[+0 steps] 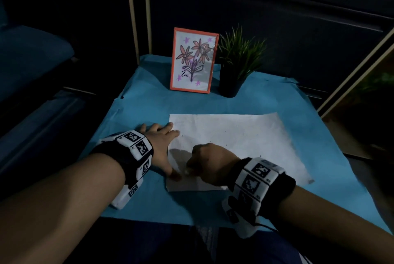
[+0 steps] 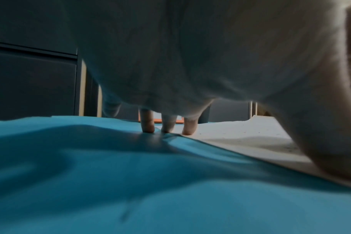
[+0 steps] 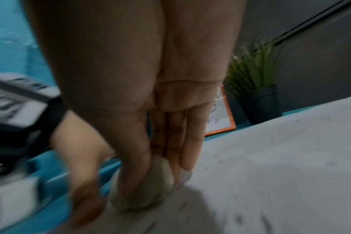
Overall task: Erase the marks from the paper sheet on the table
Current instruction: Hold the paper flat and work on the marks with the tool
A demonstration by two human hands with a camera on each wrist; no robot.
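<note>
The paper sheet [image 1: 234, 142] lies flat on the blue cloth [image 1: 138, 110] that covers the bench, with its long edges running left to right in the head view. Small dark specks are scattered across its surface, thickest near the lower left part.

The left hand [image 1: 162, 146] lies flat at the sheet's left edge, its fingers [image 2: 187, 126] straight and slightly spread. From the left wrist view, 3 fingertips press down right at the border between cloth and paper, and the thumb reaches onto the sheet's near left corner.

The right hand [image 1: 210, 162] is over the lower left part of the sheet, just beside the left thumb. Its fingers [image 3: 176, 142] are pressed together and curl with the thumb around a pale, rounded eraser [image 3: 144, 188], which touches the paper. The right wrist view is blurred, so the eraser's exact shape is hard to make out.

At the back of the bench stands an orange picture frame [image 1: 193, 61] holding a flower drawing. Just to its right is a small green plant [image 1: 238, 54] in a dark pot.
</note>
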